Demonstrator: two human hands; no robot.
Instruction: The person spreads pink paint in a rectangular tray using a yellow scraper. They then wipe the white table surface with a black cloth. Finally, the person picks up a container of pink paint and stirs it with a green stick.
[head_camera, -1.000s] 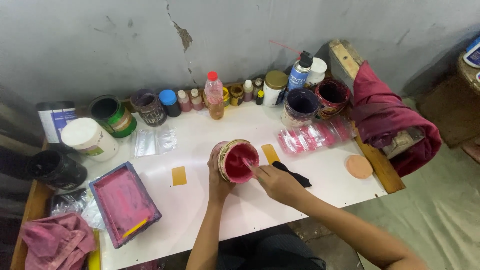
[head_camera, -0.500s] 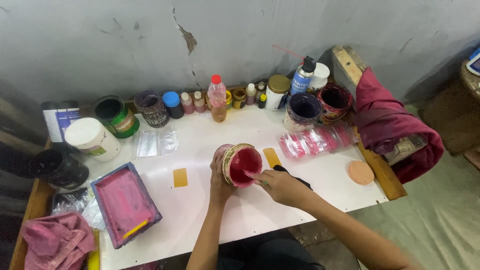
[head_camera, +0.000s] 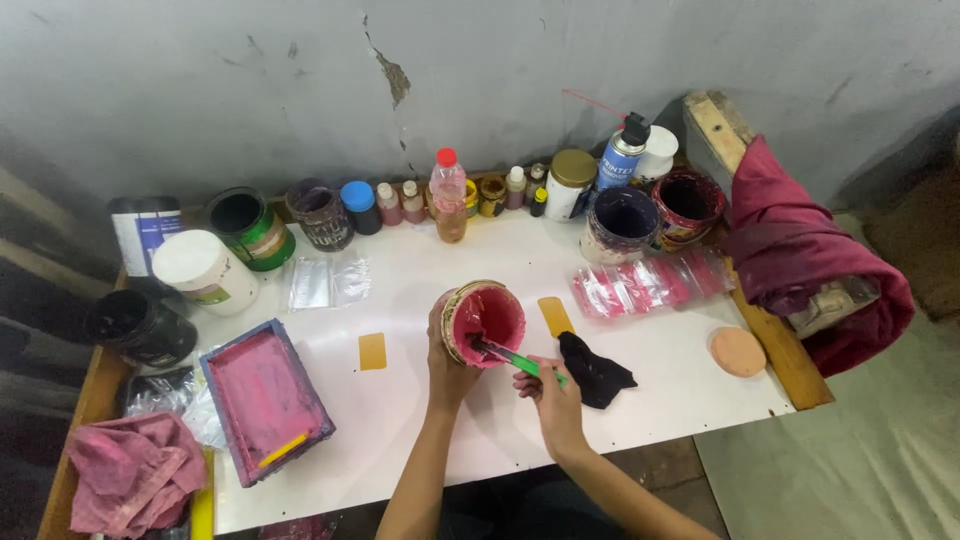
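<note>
The left hand (head_camera: 447, 362) grips a tilted pink-paint can (head_camera: 484, 320), half hiding it; the right hand's (head_camera: 553, 395) fingers pinch a green stick (head_camera: 520, 359), tip buried in paint, above the tabletop (head_camera: 660, 390).

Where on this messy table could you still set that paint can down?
Bare white top lies between the pink tray and the paint can, and between the black cloth and the round pad. The back row of bottles is crowded.

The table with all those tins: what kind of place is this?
Probably a small paint or printing-ink workshop. The left hand holds a tin of pink paint, the right hand stirs with a green stick, and a pink-stained tray lies nearby.
</note>
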